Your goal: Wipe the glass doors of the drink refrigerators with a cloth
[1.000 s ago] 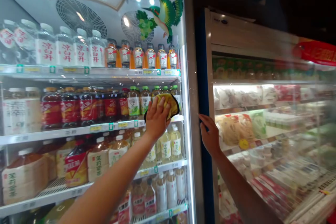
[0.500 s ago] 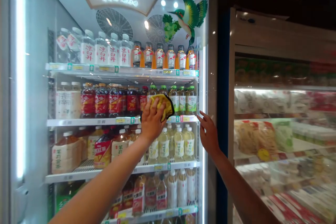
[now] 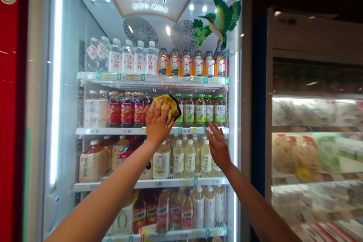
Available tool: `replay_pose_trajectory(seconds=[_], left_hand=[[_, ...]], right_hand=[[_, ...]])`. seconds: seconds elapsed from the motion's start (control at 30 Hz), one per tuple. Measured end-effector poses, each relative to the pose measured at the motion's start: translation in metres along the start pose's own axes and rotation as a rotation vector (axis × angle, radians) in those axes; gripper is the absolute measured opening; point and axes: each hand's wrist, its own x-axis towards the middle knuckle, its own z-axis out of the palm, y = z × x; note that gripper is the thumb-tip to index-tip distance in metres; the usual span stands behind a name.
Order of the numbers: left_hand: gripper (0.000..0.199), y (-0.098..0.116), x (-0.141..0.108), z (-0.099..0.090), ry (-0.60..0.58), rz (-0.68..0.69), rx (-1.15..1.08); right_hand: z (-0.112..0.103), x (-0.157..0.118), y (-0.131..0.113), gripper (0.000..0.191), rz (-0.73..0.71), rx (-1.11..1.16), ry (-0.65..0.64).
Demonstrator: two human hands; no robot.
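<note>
A yellow cloth with a black edge [image 3: 172,109] is pressed flat on the glass door of a lit drinks cooler [image 3: 247,83]. My left hand [image 3: 159,123] lies over the cloth with its fingers curled on it, in front of the second shelf. To its right, my right hand [image 3: 218,145] holds nothing, its fingers spread near the glass, level with the second shelf's edge. Behind the glass stand green-capped bottles [image 3: 200,109] and red-labelled bottles [image 3: 126,109], partly hidden by the left hand and cloth.
Clear water bottles [image 3: 115,57] and orange drinks [image 3: 186,64] fill the top shelf. More bottles stand on the lower shelves. At the right is another refrigerated display [image 3: 312,45] with packaged food; a red panel [image 3: 10,121] stands at the far left.
The view has shifted left, so the cooler appears farther right. My left hand and the cloth have moved left across the glass. My right hand has moved left, onto the area before the shelves.
</note>
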Motion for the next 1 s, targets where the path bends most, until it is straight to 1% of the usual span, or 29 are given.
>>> replay_pose_trajectory(seconds=[0.07,0.1,0.13,0.17,0.2,0.23,0.27,0.3,0.33,0.37,0.4,0.43,0.47,0.5,0.53,0.57,0.6,0.63,0.7,0.77,0.8,0.83,0.9,0.93,0.97,1.0], left_hand=[[0.056,-0.01,-0.031,-0.005,0.023,-0.018,0.009],[0.059,-0.011,-0.051,-0.006,0.012,0.03,0.01],[0.063,-0.009,-0.07,-0.006,-0.016,0.142,0.0],[0.064,-0.006,-0.087,-0.006,-0.047,0.308,-0.026],[0.06,-0.002,-0.1,-0.005,-0.074,0.412,-0.041],[0.056,0.002,-0.105,-0.005,-0.117,0.496,-0.05],[0.056,0.004,-0.104,-0.005,-0.169,0.572,-0.055],[0.057,0.004,-0.097,-0.006,-0.205,0.601,-0.053],[0.059,0.0,-0.084,-0.008,-0.224,0.599,-0.047],[0.061,-0.007,-0.068,-0.01,-0.225,0.567,-0.037],[0.062,-0.016,-0.051,-0.013,-0.216,0.49,-0.029],[0.06,-0.029,-0.036,-0.017,-0.188,0.385,-0.018],[0.059,-0.043,-0.023,-0.022,-0.153,0.261,-0.004],[0.058,-0.057,-0.016,-0.026,-0.108,0.13,0.014],[0.055,-0.071,-0.015,-0.029,-0.058,0.021,0.031],[0.053,-0.082,-0.019,-0.032,-0.011,-0.053,0.045],[0.052,-0.091,-0.029,-0.034,0.023,-0.096,0.056],[0.052,-0.096,-0.043,-0.035,0.03,-0.091,0.063],[0.056,-0.096,-0.074,-0.035,-0.01,0.0,0.056],[0.063,-0.087,-0.095,-0.033,-0.113,0.24,0.042],[0.065,-0.082,-0.098,-0.032,-0.148,0.319,0.035],[0.068,-0.078,-0.096,-0.031,-0.177,0.383,0.03],[0.072,-0.077,-0.079,-0.031,-0.208,0.427,0.029],[0.074,-0.081,-0.066,-0.032,-0.214,0.415,0.034],[0.073,-0.088,-0.053,-0.034,-0.209,0.375,0.04],[0.07,-0.096,-0.041,-0.036,-0.189,0.305,0.048]], right_hand=[[0.005,-0.007,0.001,0.062,-0.026,-0.104,-0.017],[0.007,-0.01,0.001,0.06,-0.04,-0.155,-0.018],[0.009,-0.012,0.001,0.057,-0.05,-0.2,-0.016],[0.011,-0.014,0.002,0.056,-0.056,-0.236,-0.013],[0.012,-0.015,0.002,0.054,-0.06,-0.262,-0.011],[0.013,-0.016,0.002,0.053,-0.062,-0.278,-0.011],[0.014,-0.017,0.001,0.053,-0.063,-0.287,-0.01],[0.014,-0.018,0.001,0.052,-0.063,-0.291,-0.007],[0.014,-0.018,0.001,0.052,-0.062,-0.293,-0.005],[0.014,-0.019,0.001,0.052,-0.06,-0.294,-0.002],[0.013,-0.02,0.0,0.053,-0.058,-0.292,0.0],[0.013,-0.02,-0.001,0.053,-0.053,-0.29,0.004],[0.012,-0.021,-0.002,0.053,-0.049,-0.285,0.008],[0.012,-0.021,-0.004,0.053,-0.043,-0.278,0.017],[0.013,-0.021,-0.006,0.053,-0.034,-0.267,0.032],[0.014,-0.021,-0.01,0.054,-0.021,-0.254,0.057],[0.016,-0.021,-0.014,0.054,-0.004,-0.24,0.09],[0.02,-0.019,-0.019,0.054,0.012,-0.225,0.127],[0.03,-0.014,-0.03,0.055,0.024,-0.19,0.185],[0.043,-0.005,-0.043,0.056,0.007,-0.146,0.189],[0.05,0.001,-0.051,0.056,-0.005,-0.124,0.174],[0.056,0.007,-0.058,0.056,-0.015,-0.104,0.157],[0.068,0.021,-0.071,0.058,-0.026,-0.078,0.12],[0.073,0.027,-0.076,0.059,-0.032,-0.074,0.105],[0.077,0.031,-0.081,0.06,-0.04,-0.076,0.093],[0.08,0.035,-0.084,0.06,-0.048,-0.083,0.085]])
